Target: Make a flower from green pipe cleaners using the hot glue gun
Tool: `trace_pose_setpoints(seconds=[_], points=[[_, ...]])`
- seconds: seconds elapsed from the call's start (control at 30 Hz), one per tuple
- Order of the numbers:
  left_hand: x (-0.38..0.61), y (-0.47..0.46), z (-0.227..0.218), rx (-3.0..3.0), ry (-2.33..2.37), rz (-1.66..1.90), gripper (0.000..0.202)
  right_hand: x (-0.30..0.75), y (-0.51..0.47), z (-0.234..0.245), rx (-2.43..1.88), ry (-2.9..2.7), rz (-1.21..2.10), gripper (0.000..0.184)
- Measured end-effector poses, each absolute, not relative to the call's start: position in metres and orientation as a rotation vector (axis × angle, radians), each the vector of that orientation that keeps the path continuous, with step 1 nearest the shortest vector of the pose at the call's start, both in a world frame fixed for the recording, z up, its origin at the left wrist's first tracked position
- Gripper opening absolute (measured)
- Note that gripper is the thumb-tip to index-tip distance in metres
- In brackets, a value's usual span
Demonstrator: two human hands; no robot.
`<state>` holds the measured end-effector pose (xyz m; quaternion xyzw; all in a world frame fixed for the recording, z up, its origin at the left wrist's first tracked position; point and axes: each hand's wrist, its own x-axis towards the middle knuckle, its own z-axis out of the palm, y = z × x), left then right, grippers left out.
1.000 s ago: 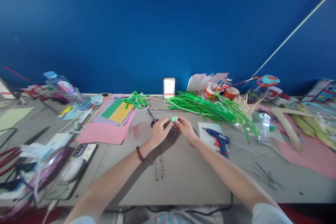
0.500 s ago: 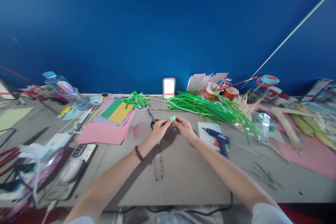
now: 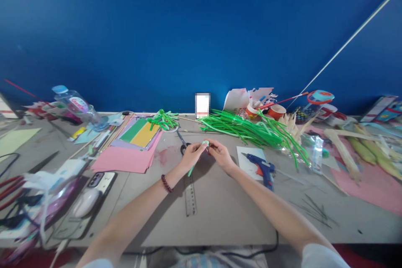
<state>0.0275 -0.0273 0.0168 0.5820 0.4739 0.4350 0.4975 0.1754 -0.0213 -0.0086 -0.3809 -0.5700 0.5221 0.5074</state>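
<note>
Fingertips together over the table, my left hand (image 3: 192, 155) and my right hand (image 3: 221, 155) both pinch a small light-green pipe cleaner (image 3: 205, 143), which looks coiled at the top. A pale green end (image 3: 191, 171) sticks out below my left palm. The fingers hide much of the piece. Under my left wrist lies a clear ruler (image 3: 190, 199). Dark-handled scissors (image 3: 182, 140) rest just behind my left hand, partly covered by it. To the right of my right hand, a blue glue gun (image 3: 263, 166) lies partly on a white sheet (image 3: 246, 159).
Behind my right hand is a heap of green pipe cleaners (image 3: 251, 130). Pink paper (image 3: 125, 160) and green and yellow sheets (image 3: 140, 132) lie left. A phone (image 3: 102, 180), a mouse (image 3: 86, 203) and a water bottle (image 3: 75, 102) stand further left. Corn husks (image 3: 342, 153) lie right.
The light-green piece has turned and tipped slightly toward my left hand, and its lower end now shows more below that palm. My right fingers have shifted a little around it.
</note>
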Motion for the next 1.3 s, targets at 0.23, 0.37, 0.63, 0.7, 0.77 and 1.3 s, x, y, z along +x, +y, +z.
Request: trace_pose_setpoints(seconds=[0.23,0.37,0.63,0.7,0.77,1.3], points=[[0.028,-0.024,0.013,1.327,1.146,1.049,0.050,0.172,-0.022,-0.005,-0.860,-1.137,1.443,0.035],[0.029,-0.026,0.018,1.361,1.126,1.074,0.051,0.174,-0.023,-0.004,-0.855,-1.027,1.627,0.034],[0.030,-0.028,0.021,1.400,1.077,1.087,0.049,0.182,-0.022,-0.001,-0.804,-1.069,1.835,0.035],[0.030,-0.028,0.019,1.401,1.071,1.086,0.049,0.183,-0.022,-0.001,-0.774,-1.055,1.889,0.033],[0.030,-0.028,0.016,1.384,1.061,1.067,0.049,0.184,-0.022,0.000,-0.753,-1.047,1.923,0.033],[0.029,-0.025,0.013,0.978,0.886,0.855,0.047,0.182,-0.028,0.003,-1.031,-1.736,0.571,0.017]])
